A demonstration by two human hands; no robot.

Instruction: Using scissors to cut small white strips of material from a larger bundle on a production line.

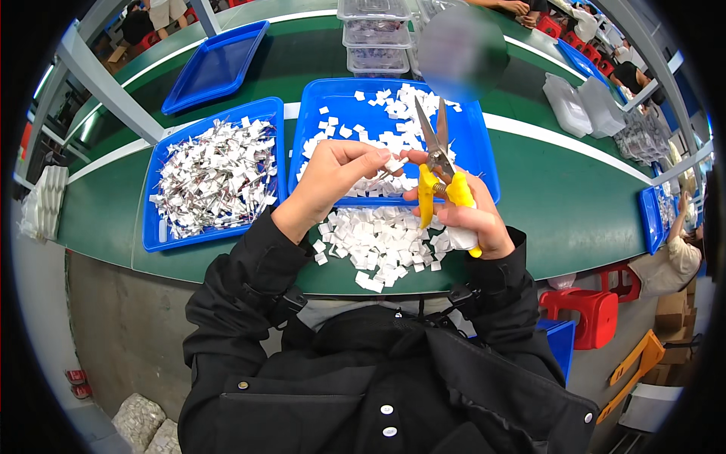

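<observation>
My right hand (488, 219) is closed round spring-loaded scissors (439, 163) with yellow handles. The parted blades point up and away, over the middle blue tray (484, 163). Close to the scissors, my left hand (333, 175) pinches a small white square piece (394, 163) between thumb and fingers. The right fingertips reach to that piece; whether they touch it I cannot tell. Many white pieces (408, 102) lie in the middle tray, and a pile of white squares (370, 246) spreads on the green table in front of me.
At left, a blue tray (151, 227) holds a heap of white-tagged pieces with thin dark stems. Another blue tray (219, 64) lies behind it. Stacked clear boxes (376, 38) stand at the back, with clear containers (567, 106) at right. A grey metal post (106, 83) rises at left.
</observation>
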